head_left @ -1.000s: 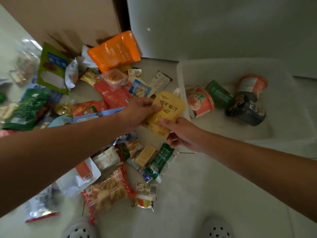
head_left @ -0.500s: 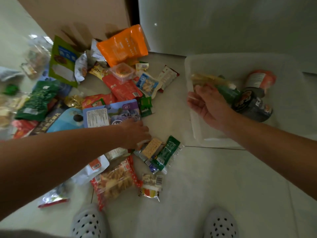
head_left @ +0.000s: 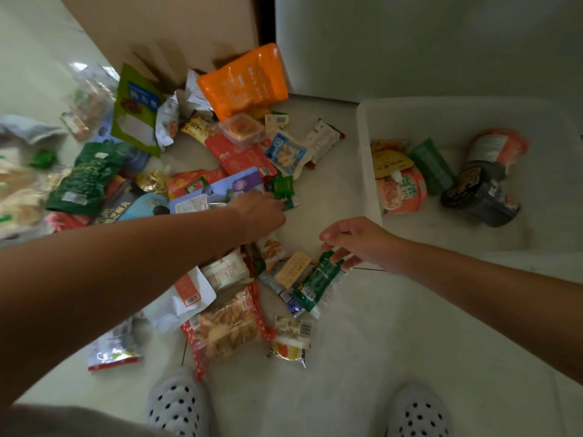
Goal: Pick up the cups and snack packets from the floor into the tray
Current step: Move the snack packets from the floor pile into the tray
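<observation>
The white tray [head_left: 367, 159] sits on the floor at the right. It holds a yellow juice pouch [head_left: 389, 162], an orange cup [head_left: 405, 195], a green cup [head_left: 432, 167], a black cup [head_left: 479, 198] and a red cup [head_left: 498, 146]. Many snack packets lie scattered on the floor to its left. My right hand [head_left: 356, 242] pinches the top end of a long green packet [head_left: 318, 279] that lies beside a cracker packet [head_left: 291, 269]. My left hand [head_left: 260, 212] reaches across to a small green packet [head_left: 284, 187]; its fingertips touch the packet and the back of the hand hides any grip.
A big orange bag [head_left: 244, 83] leans against a brown cabinet at the back. A green-and-blue bag [head_left: 135, 108], a dark green bag [head_left: 85, 178] and a red-edged snack bag [head_left: 225, 329] lie around. My spotted slippers [head_left: 176, 405] stand at the bottom.
The yellow pouch passed from my left hand to my right and now lies in the tray. My right hand came back to the long green packet; my left moved to the small green packet.
</observation>
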